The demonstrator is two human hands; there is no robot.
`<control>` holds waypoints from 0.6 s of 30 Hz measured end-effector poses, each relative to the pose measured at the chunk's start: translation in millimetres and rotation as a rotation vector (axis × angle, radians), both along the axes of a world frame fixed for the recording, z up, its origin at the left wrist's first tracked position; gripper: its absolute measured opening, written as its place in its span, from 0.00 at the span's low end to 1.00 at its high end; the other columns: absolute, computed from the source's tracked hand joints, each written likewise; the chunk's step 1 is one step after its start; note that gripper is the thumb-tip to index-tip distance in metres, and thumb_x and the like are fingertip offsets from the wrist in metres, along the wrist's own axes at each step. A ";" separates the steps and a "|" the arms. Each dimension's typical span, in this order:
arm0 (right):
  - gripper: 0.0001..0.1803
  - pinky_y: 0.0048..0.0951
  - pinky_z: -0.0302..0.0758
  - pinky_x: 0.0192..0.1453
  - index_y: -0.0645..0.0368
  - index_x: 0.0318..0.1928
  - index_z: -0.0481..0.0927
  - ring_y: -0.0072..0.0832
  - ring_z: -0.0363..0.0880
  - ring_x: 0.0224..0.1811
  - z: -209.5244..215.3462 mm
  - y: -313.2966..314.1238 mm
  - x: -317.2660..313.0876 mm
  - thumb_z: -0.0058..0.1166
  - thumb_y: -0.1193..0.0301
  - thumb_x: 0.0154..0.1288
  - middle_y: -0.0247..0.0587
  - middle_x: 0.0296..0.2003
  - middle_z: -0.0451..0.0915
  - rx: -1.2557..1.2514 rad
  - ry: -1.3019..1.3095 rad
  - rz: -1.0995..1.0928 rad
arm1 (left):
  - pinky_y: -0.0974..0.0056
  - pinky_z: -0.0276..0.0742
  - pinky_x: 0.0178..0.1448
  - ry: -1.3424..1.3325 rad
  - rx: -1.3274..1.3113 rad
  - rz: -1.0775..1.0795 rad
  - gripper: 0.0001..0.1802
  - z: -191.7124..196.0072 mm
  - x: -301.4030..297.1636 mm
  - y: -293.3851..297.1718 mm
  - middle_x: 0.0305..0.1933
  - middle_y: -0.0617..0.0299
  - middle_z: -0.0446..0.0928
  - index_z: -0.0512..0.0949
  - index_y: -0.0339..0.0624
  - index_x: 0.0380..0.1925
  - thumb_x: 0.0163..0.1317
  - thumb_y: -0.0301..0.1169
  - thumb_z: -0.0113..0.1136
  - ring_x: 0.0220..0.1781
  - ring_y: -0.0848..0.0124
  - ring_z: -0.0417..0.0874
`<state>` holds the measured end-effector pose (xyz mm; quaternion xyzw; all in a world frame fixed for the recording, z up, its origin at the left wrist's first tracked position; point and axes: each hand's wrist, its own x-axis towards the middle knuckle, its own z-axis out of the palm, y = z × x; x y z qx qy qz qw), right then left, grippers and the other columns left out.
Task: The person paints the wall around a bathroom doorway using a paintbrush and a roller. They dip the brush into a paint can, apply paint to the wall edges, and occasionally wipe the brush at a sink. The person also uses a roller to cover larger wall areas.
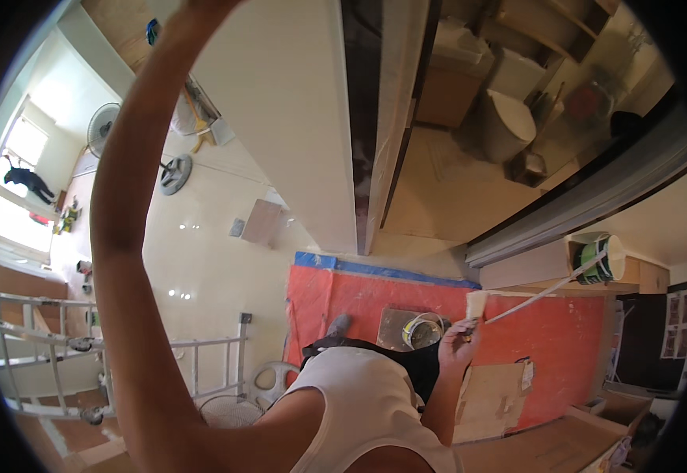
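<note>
My right hand [459,344] is closed around a paintbrush [477,304] at my right side, its broad pale bristles pointing up. Just left of it, a paint bucket [422,332] with a wire handle stands on a flat board [395,325] by my feet. My left arm [127,181] reaches high, passing a tall cream wall panel [280,87]. Only a sliver of my left hand [213,3] shows at the top edge, and its fingers are cut off from view.
Red sheeting [548,331] edged with blue tape covers the floor beneath me. A ladder [217,343] and a standing fan [104,126] are at left. A green-and-white bucket [599,258] sits at right, with a thin pale strip slanting toward it. A toilet [509,122] stands beyond the doorway.
</note>
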<state>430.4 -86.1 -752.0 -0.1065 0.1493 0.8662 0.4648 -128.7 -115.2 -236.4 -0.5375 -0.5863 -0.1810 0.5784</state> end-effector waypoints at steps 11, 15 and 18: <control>0.12 0.28 0.86 0.41 0.62 0.44 0.82 0.28 0.86 0.36 44.3 -39.4 -76.1 0.58 0.65 0.72 0.43 0.35 0.86 0.092 -0.255 0.162 | 0.54 0.40 0.86 -0.100 -0.497 -0.122 0.45 -244.7 27.1 -12.6 0.84 0.49 0.48 0.50 0.31 0.78 0.65 0.38 0.54 0.85 0.59 0.47; 0.11 0.29 0.86 0.40 0.62 0.44 0.83 0.28 0.86 0.36 51.1 -54.7 -88.3 0.59 0.67 0.71 0.41 0.34 0.86 0.097 -0.222 0.194 | 0.48 0.53 0.80 -0.192 -1.200 -0.057 0.22 -417.7 44.8 -74.5 0.70 0.46 0.69 0.76 0.36 0.56 0.64 0.34 0.53 0.77 0.57 0.62; 0.09 0.28 0.86 0.40 0.61 0.43 0.83 0.28 0.86 0.36 54.9 -67.3 -87.4 0.59 0.68 0.71 0.41 0.34 0.86 0.067 -0.257 0.175 | 0.43 0.77 0.60 -0.399 -1.537 -0.270 0.11 -452.8 46.3 -110.6 0.40 0.47 0.86 0.84 0.44 0.36 0.65 0.35 0.54 0.51 0.53 0.87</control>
